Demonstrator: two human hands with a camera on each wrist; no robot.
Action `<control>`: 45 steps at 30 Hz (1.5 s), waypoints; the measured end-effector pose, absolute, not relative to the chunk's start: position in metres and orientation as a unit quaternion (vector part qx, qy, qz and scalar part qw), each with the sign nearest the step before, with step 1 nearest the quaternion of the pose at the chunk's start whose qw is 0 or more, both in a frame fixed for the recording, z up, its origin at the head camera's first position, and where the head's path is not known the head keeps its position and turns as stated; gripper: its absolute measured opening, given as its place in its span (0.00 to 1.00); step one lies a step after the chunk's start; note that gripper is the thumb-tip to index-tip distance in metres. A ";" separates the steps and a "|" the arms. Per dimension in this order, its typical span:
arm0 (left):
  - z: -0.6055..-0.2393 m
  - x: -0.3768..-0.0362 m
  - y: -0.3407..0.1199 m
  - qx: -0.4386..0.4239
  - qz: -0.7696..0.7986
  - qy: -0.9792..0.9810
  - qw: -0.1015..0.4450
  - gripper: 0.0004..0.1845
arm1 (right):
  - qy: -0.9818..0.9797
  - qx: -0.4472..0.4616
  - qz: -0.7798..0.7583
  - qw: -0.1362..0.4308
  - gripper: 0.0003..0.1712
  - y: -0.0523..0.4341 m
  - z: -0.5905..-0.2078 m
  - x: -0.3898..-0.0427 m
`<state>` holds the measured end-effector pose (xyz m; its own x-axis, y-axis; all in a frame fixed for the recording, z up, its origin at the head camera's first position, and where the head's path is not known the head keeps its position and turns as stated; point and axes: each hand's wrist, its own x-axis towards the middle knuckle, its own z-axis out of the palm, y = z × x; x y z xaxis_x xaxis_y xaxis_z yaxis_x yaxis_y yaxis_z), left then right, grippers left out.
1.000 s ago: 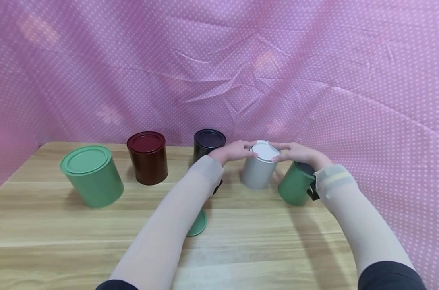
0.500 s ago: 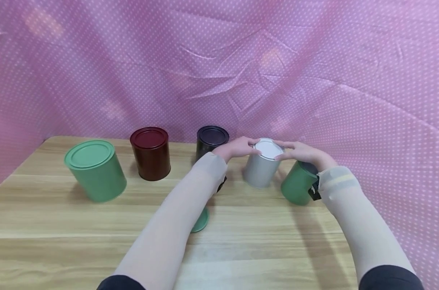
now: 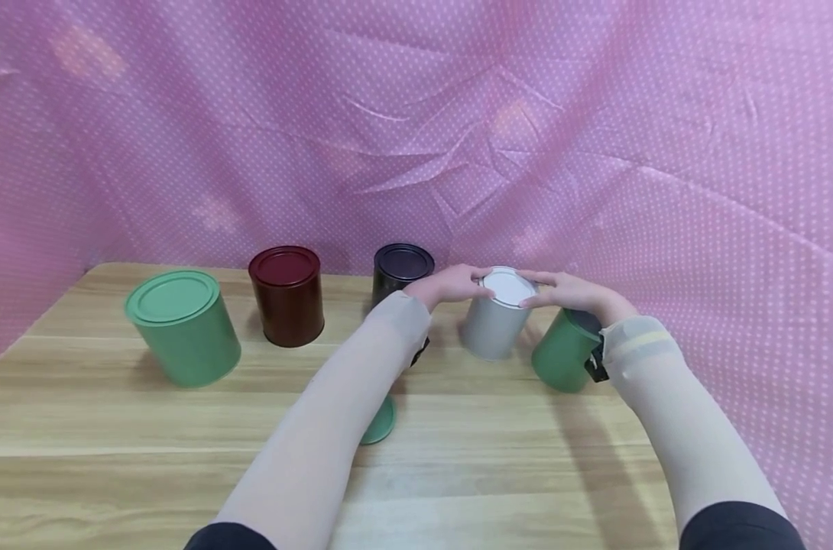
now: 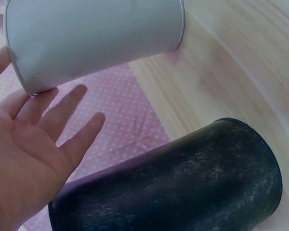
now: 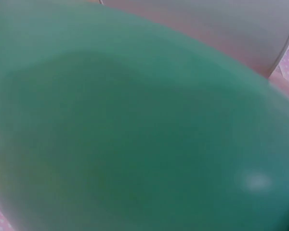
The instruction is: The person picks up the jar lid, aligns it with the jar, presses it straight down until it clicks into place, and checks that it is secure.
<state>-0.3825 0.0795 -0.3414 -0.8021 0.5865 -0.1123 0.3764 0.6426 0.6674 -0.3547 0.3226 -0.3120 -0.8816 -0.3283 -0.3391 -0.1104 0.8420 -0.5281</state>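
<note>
A grey tin (image 3: 488, 328) with a white lid (image 3: 504, 286) stands upright at the back of the wooden table (image 3: 114, 428). My left hand (image 3: 452, 283) touches the lid's left rim with straight fingers. My right hand (image 3: 557, 289) lies on its right rim, fingers extended. In the left wrist view the left hand (image 4: 29, 144) is spread flat, its fingertips against the top edge of the grey tin (image 4: 96, 33). The right wrist view is filled by a blurred green tin (image 5: 135, 144), with the grey tin (image 5: 221, 24) behind it; the hand is hidden there.
An open green tin (image 3: 561, 353) stands under my right wrist, and its green lid (image 3: 378, 422) lies under my left forearm. A black tin (image 3: 400, 269), a dark red tin (image 3: 286, 296) and a large green tin (image 3: 181, 327) stand to the left. Pink dotted cloth (image 3: 416, 114) walls the back and sides.
Both hands have stayed on the white lid. The tins have not moved; only the head view has shifted a little.
</note>
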 end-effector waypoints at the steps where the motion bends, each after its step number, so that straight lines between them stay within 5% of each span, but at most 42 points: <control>1: -0.342 -0.383 0.080 0.269 0.321 0.894 0.160 0.36 | 0.935 -0.122 -0.257 0.211 0.49 0.323 -0.313 -0.355; 12: -0.334 -0.376 0.082 0.267 0.326 0.902 0.091 0.38 | 0.939 -0.145 -0.271 0.153 0.47 0.321 -0.310 -0.353; 27: -0.327 -0.337 0.075 0.304 0.232 0.924 0.027 0.44 | 0.915 -0.127 -0.353 0.150 0.52 0.302 -0.302 -0.322; 45: -0.353 -0.279 0.010 0.306 0.211 0.928 0.025 0.46 | 0.927 -0.224 -0.297 0.049 0.51 0.259 -0.319 -0.280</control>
